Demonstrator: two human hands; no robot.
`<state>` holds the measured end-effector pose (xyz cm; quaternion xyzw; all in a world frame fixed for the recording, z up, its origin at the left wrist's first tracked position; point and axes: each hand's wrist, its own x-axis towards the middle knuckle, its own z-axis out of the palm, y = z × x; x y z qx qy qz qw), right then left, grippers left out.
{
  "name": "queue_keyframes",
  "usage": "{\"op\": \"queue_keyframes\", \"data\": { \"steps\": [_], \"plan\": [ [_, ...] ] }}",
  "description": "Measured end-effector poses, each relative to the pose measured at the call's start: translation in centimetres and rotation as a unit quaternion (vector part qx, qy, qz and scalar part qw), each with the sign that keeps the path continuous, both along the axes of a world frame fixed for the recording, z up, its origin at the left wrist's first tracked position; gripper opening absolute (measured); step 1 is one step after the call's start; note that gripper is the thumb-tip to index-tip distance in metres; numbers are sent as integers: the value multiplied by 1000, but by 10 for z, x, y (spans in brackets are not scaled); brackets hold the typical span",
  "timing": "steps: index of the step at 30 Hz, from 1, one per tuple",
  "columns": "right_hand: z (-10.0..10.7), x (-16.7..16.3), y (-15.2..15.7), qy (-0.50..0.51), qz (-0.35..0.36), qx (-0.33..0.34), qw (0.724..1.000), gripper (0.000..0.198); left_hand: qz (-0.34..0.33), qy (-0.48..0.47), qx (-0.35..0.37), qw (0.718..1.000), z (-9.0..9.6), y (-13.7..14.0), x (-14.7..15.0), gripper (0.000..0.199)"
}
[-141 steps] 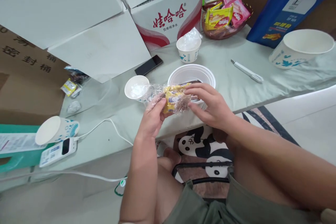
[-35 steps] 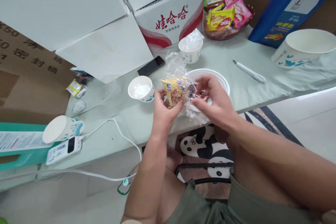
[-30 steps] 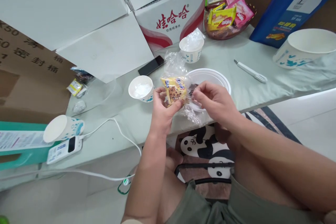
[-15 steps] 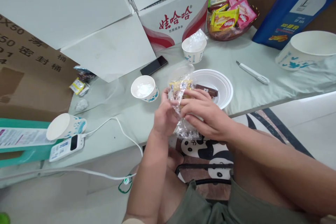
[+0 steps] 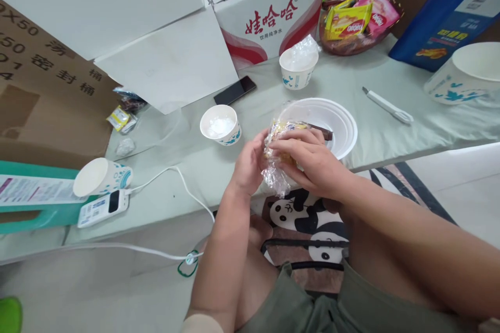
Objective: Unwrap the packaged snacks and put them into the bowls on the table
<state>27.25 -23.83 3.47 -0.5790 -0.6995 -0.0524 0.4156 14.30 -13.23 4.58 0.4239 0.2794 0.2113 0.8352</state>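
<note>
Between my two hands is a yellow-printed snack packet in clear plastic film [image 5: 276, 179], its loose end hanging down. My left hand [image 5: 250, 164] grips it from the left side, fingers curled. My right hand [image 5: 310, 158] wraps over its front and right side, covering much of it. Just behind the packet stands a white plastic bowl [image 5: 346, 132], and a brown wrapped bar [image 5: 323, 131] lies in it, partly hidden by my right fingers. Left of my hands is a paper cup [image 5: 230, 138] with clear plastic inside.
A black phone [image 5: 235, 90], a second paper cup [image 5: 299, 78] with film and a white utility knife [image 5: 390, 105] lie beyond. A snack basket [image 5: 351, 49], a blue bottle [image 5: 425, 36] and a big paper tub [image 5: 449, 88] stand farther back. A power bank [image 5: 103, 210] with white cable sits left.
The packet is bunched closer between my hands, and its film is gathered tighter. My right hand covers more of it. The whole view has shifted slightly, so the table things appear farther right.
</note>
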Motion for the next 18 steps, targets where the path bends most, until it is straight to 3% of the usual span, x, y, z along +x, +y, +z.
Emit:
{"op": "queue_keyframes", "data": {
  "steps": [3, 7, 11, 14, 18],
  "plan": [
    [-2, 1, -1, 0, -3, 12, 1000, 41, -16, 12, 8, 1000, -1, -3, -2, 49],
    [0, 2, -2, 12, 24, 50, 998, 48, -20, 4, 71, 997, 0, -5, -3, 48],
    [2, 5, -2, 23, -46, 87, 995, 38, 30, 22, -31, 999, 7, -3, -1, 34],
    [1, 7, -1, 12, -75, 62, 995, 28, 41, 23, -84, 995, 16, -2, -1, 47],
    [0, 5, -1, 34, -72, 17, 997, 10, 45, 20, -92, 995, 24, -2, -3, 55]
  ]
}}
